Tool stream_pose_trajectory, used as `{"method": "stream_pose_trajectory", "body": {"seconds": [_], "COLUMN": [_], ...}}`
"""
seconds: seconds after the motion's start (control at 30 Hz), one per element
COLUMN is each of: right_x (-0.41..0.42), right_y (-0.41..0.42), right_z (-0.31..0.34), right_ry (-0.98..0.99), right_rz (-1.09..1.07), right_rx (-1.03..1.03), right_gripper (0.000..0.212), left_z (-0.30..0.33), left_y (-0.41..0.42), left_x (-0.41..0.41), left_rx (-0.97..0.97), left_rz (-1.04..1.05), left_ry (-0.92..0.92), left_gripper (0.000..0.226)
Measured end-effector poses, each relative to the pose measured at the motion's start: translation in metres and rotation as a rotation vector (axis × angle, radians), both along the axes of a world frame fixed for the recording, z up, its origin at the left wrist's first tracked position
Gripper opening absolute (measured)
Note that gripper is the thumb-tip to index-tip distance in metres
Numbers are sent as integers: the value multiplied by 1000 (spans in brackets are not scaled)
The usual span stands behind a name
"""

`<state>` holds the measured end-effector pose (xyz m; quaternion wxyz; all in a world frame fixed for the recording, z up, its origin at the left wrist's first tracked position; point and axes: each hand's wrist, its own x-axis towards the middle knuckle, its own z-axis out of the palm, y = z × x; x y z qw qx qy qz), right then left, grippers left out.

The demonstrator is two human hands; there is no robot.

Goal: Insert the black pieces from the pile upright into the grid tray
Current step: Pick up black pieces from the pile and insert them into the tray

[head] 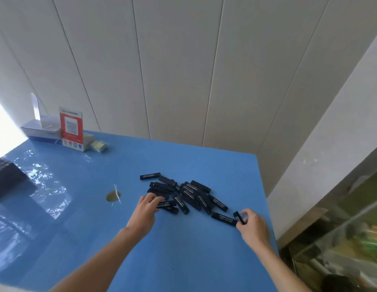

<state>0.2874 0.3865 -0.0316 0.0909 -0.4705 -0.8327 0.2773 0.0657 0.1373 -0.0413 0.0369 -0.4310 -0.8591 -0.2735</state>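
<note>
Pinching one black piece [238, 217] at the pile's right edge, your right hand [251, 223] is clamping its fingers round it, while your left hand [145, 209] is curling its fingers onto pieces at the near left of the pile [183, 194] on the blue surface [183, 260]. The grid tray [6, 178] is sitting well apart at far left, mostly out of frame. Carrying several at once is risking drops or tilted insertion.

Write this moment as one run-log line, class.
left hand: gripping piece at pile edge | right hand: pinching black piece | grid tray: far left
</note>
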Motion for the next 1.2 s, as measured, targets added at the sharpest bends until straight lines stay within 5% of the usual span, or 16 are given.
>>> {"method": "stream_pose_trajectory", "body": {"seconds": [0.17, 0.63, 0.93, 1.2], "right_x": [1, -22, -69, -115], "right_y": [1, -33, -94, -185], "right_z": [9, 48, 59, 68], "right_ry": [121, 536, 493, 435], "right_rz": [7, 132, 347, 470], "right_rx": [-125, -582, -670, -710], "right_gripper": [11, 22, 42, 35], "left_z": [7, 38, 37, 45], "left_y": [1, 9, -52, -147], "left_x": [13, 49, 48, 23], "left_rx": [14, -134, -59, 47], "left_rz": [7, 87, 155, 210], "left_ry": [28, -135, -296, -372], "left_gripper": [50, 51, 69, 78]}}
